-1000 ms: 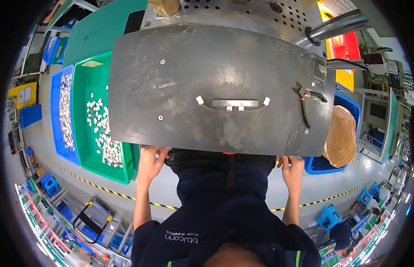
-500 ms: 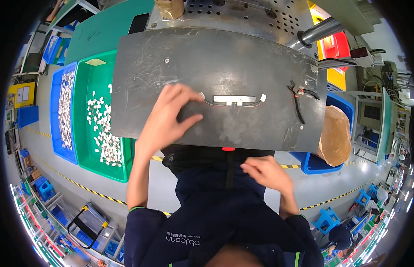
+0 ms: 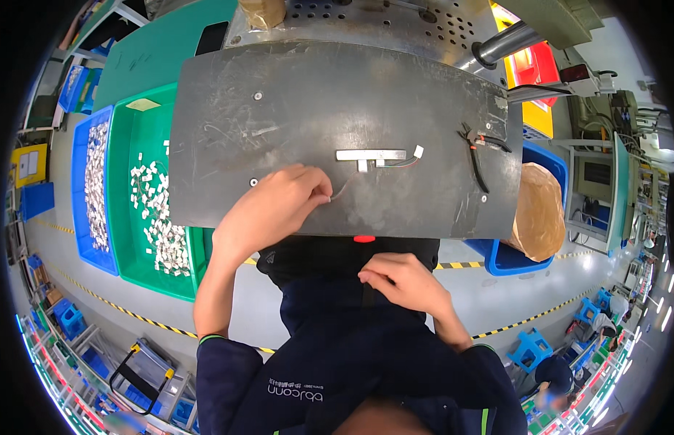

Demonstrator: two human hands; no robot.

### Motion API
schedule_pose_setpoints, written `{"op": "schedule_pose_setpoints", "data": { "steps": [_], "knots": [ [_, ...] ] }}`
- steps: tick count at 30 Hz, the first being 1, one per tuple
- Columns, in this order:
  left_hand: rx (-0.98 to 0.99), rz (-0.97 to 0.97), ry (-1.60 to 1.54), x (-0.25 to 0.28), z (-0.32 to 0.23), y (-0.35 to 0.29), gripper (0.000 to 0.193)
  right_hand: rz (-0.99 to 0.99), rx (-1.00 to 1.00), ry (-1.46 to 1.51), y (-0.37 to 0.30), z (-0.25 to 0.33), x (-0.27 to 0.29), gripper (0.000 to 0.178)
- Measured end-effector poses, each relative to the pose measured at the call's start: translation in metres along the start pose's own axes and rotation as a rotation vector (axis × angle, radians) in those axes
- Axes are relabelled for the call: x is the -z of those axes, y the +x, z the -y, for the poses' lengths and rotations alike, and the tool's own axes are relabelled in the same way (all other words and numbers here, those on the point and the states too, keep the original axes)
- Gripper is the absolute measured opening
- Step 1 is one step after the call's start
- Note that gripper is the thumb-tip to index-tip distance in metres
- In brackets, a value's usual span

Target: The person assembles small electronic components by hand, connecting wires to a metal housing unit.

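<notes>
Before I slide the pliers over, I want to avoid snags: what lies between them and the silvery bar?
In the head view, a white plug on thin wires lies between the silvery bar and the pliers.

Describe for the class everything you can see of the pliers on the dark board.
The pliers have metal-looking jaws and black handles with red patches near the pivot. They lie toward the right side of the dark board, handles spread apart, jaws toward the far edge, one handle running toward the near edge. Only the board is seen touching them.
</notes>
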State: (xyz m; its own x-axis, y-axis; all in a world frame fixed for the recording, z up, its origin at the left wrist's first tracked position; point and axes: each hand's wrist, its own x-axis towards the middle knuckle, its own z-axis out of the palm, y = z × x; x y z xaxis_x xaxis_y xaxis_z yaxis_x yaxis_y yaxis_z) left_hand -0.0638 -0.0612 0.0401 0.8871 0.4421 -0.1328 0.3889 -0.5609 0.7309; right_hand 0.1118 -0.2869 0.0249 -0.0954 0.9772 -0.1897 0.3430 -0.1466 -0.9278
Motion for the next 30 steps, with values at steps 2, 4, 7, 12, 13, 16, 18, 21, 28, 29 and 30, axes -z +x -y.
{"op": "schedule_pose_setpoints", "data": {
  "steps": [2,4,7,12,13,16,18,21,28,29,30],
  "knots": [
    [0.029,0.008,-0.178,-0.004,-0.002,-0.008,0.008,-0.103,-0.054,0.025,0.002,0.006,0.006,0.013],
    [0.054,0.015,-0.274,-0.003,-0.008,-0.011,0.008,-0.298,0.087,-0.038,0.017,0.011,0.008,0.017],
    [0.147,0.0,-0.5,-0.011,-0.018,-0.02,0.01,-0.509,0.264,-0.224,0.033,0.015,0.014,0.033],
    [0.275,-0.085,-0.814,-0.034,-0.031,-0.032,0.013,-0.524,0.4,-0.23,0.053,0.01,0.003,0.028],
    [0.275,-0.088,-0.818,-0.039,-0.032,-0.031,0.013,-0.572,0.383,-0.181,0.055,0.009,0.001,0.023],
    [0.186,-0.261,-0.977,-0.052,-0.03,-0.029,0.011,-0.613,0.309,-0.103,0.057,0.009,0.003,0.019],
    [0.139,-0.295,-0.76,-0.052,-0.025,-0.027,0.01,-0.544,0.219,-0.013,0.056,0.01,0.008,0.018],
    [0.089,-0.183,-0.692,-0.043,-0.017,-0.02,0.009,-0.416,0.008,0.483,0.049,0.004,0.009,0.017],
    [-0.151,-0.66,-0.01,-0.043,-0.007,0.021,0.017,-0.583,-0.108,0.531,0.063,-0.008,0.025,0.013],
    [-0.153,-0.66,-0.012,-0.049,0.002,0.027,0.017,-0.585,-0.108,0.529,0.067,-0.009,0.025,0.013],
    [-0.183,-0.649,-0.056,-0.055,0.011,0.033,0.016,-0.62,-0.141,0.534,0.071,-0.01,0.025,0.013]
  ]
}}
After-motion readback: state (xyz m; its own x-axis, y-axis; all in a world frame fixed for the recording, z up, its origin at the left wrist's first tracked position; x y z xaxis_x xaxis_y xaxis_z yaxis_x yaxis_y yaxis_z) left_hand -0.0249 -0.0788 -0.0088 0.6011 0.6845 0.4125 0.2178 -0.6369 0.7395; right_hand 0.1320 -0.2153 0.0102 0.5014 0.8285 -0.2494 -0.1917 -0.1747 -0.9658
